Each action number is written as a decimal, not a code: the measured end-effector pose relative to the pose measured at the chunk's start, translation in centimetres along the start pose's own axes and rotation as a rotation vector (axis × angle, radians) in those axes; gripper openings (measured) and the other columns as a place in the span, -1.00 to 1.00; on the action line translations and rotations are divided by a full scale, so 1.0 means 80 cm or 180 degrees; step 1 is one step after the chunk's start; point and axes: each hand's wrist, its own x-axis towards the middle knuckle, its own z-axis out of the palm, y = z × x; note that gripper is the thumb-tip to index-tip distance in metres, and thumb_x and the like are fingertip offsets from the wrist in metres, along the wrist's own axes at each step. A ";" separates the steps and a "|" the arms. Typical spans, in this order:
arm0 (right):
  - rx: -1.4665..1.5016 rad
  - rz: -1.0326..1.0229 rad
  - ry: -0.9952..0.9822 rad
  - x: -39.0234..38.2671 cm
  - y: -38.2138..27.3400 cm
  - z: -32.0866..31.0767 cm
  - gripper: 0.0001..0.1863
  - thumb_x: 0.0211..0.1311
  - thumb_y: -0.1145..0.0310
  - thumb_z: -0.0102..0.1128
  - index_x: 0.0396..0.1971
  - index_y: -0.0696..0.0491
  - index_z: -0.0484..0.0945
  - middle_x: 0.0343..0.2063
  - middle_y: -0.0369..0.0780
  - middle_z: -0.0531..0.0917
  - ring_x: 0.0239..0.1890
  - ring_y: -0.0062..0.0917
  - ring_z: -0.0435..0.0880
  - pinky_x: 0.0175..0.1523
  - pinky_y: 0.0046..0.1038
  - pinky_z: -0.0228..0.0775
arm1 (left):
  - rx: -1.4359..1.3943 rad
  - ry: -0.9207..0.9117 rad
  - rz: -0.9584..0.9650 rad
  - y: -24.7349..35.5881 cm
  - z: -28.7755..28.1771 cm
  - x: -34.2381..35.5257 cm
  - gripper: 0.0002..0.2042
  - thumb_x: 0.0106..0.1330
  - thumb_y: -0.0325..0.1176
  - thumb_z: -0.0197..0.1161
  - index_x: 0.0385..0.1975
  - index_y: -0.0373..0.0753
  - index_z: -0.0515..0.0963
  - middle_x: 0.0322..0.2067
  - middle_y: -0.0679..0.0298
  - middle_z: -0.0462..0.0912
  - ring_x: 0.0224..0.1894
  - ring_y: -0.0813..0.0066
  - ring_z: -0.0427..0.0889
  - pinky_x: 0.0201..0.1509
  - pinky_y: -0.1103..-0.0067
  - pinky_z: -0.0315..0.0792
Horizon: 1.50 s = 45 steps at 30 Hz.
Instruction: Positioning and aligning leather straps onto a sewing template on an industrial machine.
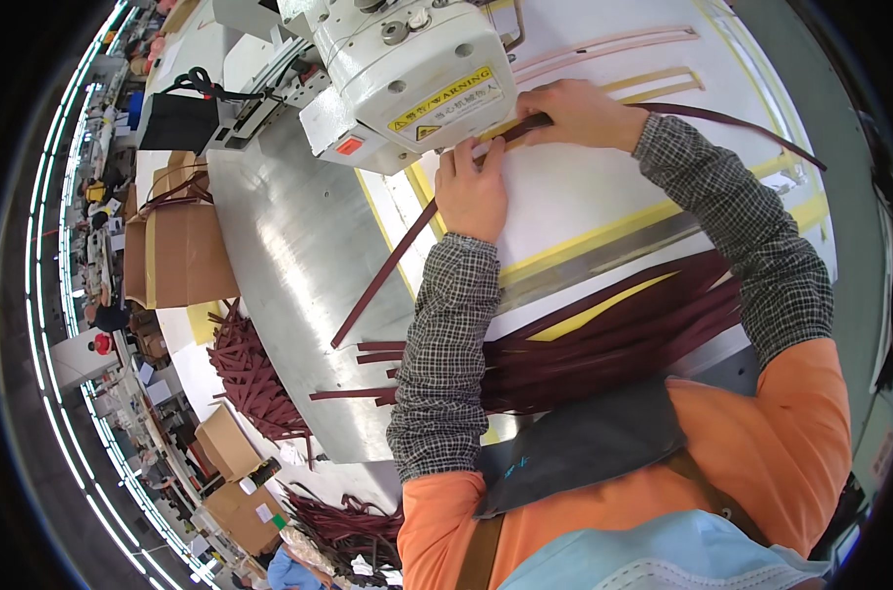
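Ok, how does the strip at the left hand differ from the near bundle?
The strip is single; the bundle has many lengths. The strip slants up to the left hand; the bundle lies nearly crosswise, lower in the picture. Both are dark maroon.

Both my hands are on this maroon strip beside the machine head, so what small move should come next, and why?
I'd probably slide the left hand slightly down the maroon strip, away from the machine head: the hand looks very close to it, and the strip runs on down-left, leaving more to hold.
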 end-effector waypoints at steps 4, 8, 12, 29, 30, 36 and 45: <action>-0.1084 -0.0069 0.0346 -0.092 0.100 -0.082 -0.76 0.19 0.28 0.37 -0.19 0.04 0.63 -0.23 -0.17 0.67 -0.16 -0.18 0.72 -0.09 -0.17 0.59 | -0.0031 0.0044 0.0004 -0.010 0.004 -0.006 -0.62 0.20 -0.49 0.34 0.02 0.00 0.76 0.02 0.31 0.57 -0.04 0.21 0.58 0.03 0.35 0.57; -0.1972 0.0653 0.0970 -0.242 0.179 -0.213 -0.76 0.25 0.32 0.36 -0.12 0.06 0.67 -0.12 -0.19 0.65 -0.08 -0.20 0.70 -0.01 -0.27 0.60 | -0.0146 0.0066 0.0065 -0.005 0.007 0.000 -0.61 0.20 -0.44 0.29 0.04 -0.02 0.74 0.02 0.26 0.59 0.00 0.18 0.60 0.02 0.29 0.55; -0.2222 0.1829 0.0988 -0.352 0.202 -0.292 -0.75 0.35 0.24 0.31 -0.04 -0.03 0.67 -0.09 -0.22 0.69 -0.05 -0.21 0.73 0.03 -0.25 0.61 | -0.0128 0.0073 0.0114 -0.006 0.009 0.000 -0.63 0.22 -0.43 0.29 0.03 -0.01 0.74 0.01 0.28 0.58 -0.02 0.19 0.60 0.03 0.31 0.55; 0.2450 0.0557 0.3361 -0.290 -0.024 -0.261 -0.62 0.62 0.19 0.14 0.16 0.17 0.64 -0.44 -0.43 0.60 -0.54 -0.82 0.40 -0.51 -0.71 0.10 | -0.0147 0.0009 0.0149 -0.013 0.006 -0.003 -0.62 0.22 -0.44 0.33 0.05 0.02 0.74 0.02 0.28 0.57 0.00 0.17 0.58 0.07 0.29 0.55; 0.1807 0.0989 0.3025 -0.254 -0.030 -0.226 -0.65 0.63 0.20 0.12 0.15 0.13 0.65 -0.44 -0.38 0.64 -0.53 -0.81 0.47 -0.50 -0.73 0.10 | -0.0220 0.0042 0.0177 -0.015 0.004 -0.003 -0.62 0.22 -0.44 0.33 0.06 0.02 0.74 0.03 0.28 0.57 0.01 0.16 0.58 0.07 0.28 0.55; 0.0740 0.0984 0.1391 -0.085 0.012 -0.043 -0.76 0.34 0.23 0.39 -0.24 0.12 0.76 -0.49 -0.13 0.75 -0.46 -0.31 0.73 -0.26 -0.34 0.56 | -0.0231 0.0059 0.0116 -0.008 0.004 -0.003 -0.58 0.19 -0.55 0.32 0.06 -0.02 0.75 -0.01 0.26 0.59 -0.13 0.26 0.58 0.01 0.35 0.56; 0.0947 0.0622 0.0972 -0.021 -0.003 0.019 -0.76 0.27 0.25 0.40 -0.37 0.14 0.72 -0.50 -0.04 0.72 -0.41 -0.11 0.74 -0.25 -0.23 0.56 | -0.0247 0.0001 0.0007 -0.006 -0.001 -0.003 -0.57 0.20 -0.55 0.33 0.06 0.00 0.75 0.02 0.26 0.57 -0.06 0.22 0.58 0.03 0.36 0.57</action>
